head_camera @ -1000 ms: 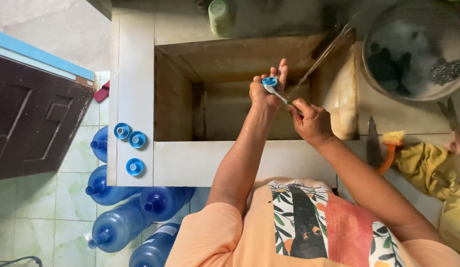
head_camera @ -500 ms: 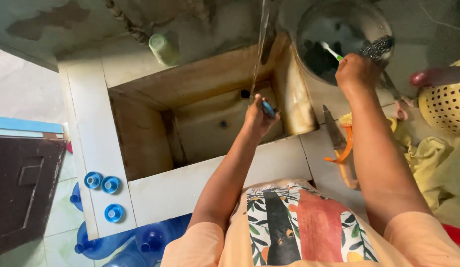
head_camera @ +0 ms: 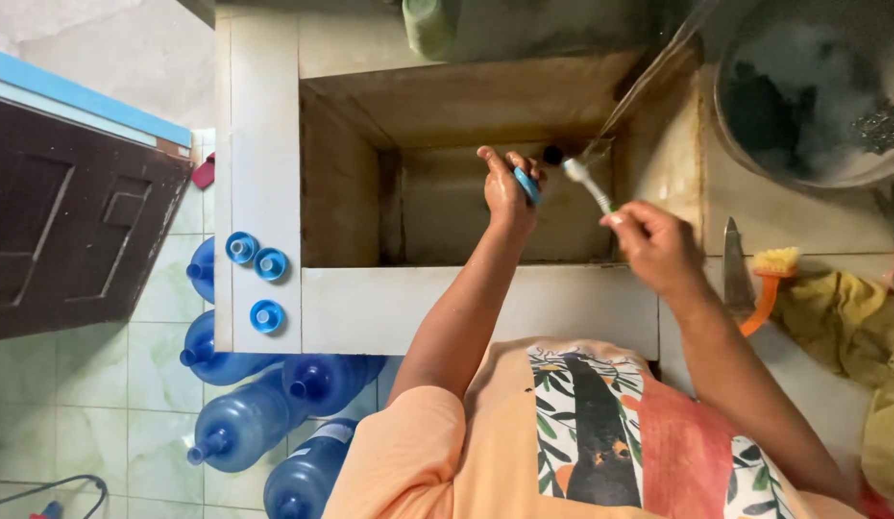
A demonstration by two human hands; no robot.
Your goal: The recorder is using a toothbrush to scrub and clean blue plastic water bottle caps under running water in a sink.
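My left hand (head_camera: 505, 185) is held over the deep tiled sink (head_camera: 466, 298) and grips a small blue cap (head_camera: 526, 184). My right hand (head_camera: 656, 245) holds a small brush (head_camera: 588, 181) by its handle, its bristled end pointing at the cap. A thin stream of water (head_camera: 649, 82) falls at a slant from the upper right onto the brush and cap.
Three blue caps (head_camera: 256, 279) lie on the sink's left ledge. Several large blue water bottles (head_camera: 245, 413) lie on the tiled floor below. A soapy metal basin (head_camera: 812, 96), a knife (head_camera: 737, 274), an orange scrub brush (head_camera: 769, 279) and a yellow cloth (head_camera: 841, 312) are at right. A dark door (head_camera: 62, 231) stands left.
My right hand has come back from the basin at the upper right to the sink and now holds the brush against the cap. The view has swung back.
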